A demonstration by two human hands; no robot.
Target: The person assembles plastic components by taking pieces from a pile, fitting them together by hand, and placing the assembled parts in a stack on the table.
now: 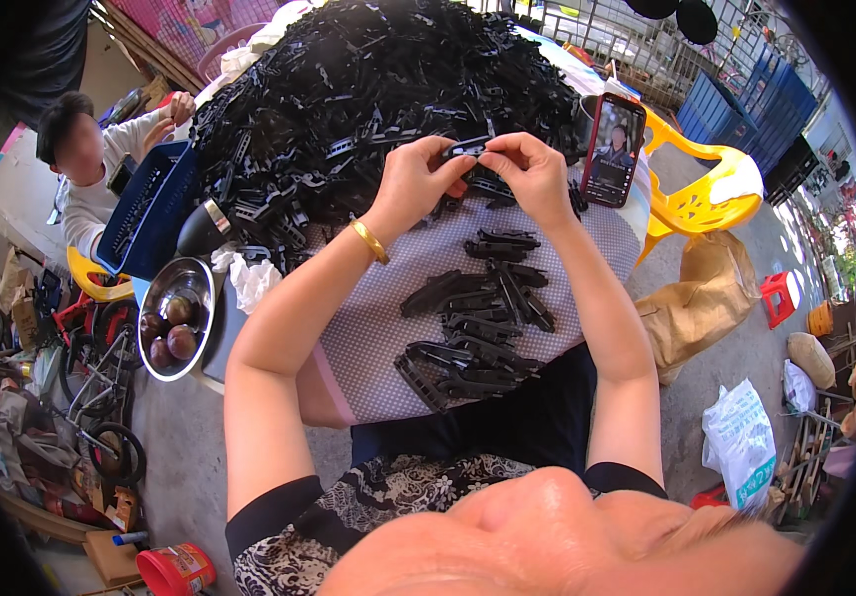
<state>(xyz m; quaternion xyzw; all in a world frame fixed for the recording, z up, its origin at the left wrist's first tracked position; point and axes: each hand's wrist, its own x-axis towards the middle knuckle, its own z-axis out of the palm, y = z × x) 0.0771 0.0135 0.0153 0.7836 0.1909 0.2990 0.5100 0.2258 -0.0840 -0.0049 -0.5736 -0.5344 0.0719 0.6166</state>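
Both of my hands meet over the near edge of a large heap of black plastic pieces [378,74]. Between their fingertips is a small, narrow black piece with a shiny strip [466,148]; its exact kind is too small to make out. My left hand [414,181], below a gold bangle [369,241], pinches one end. The other end is pinched by my right hand [533,179]. Closer to me, a smaller group of long black clip-like pieces [478,328] lies on the dotted tablecloth [368,298].
A phone [613,149] stands upright at the table's right, near a yellow chair [711,194]. On the left are a blue basket [150,214], a steel bowl [207,338] of dark round fruit and crumpled tissue [253,282]. Another person [100,174] sits beyond the basket.
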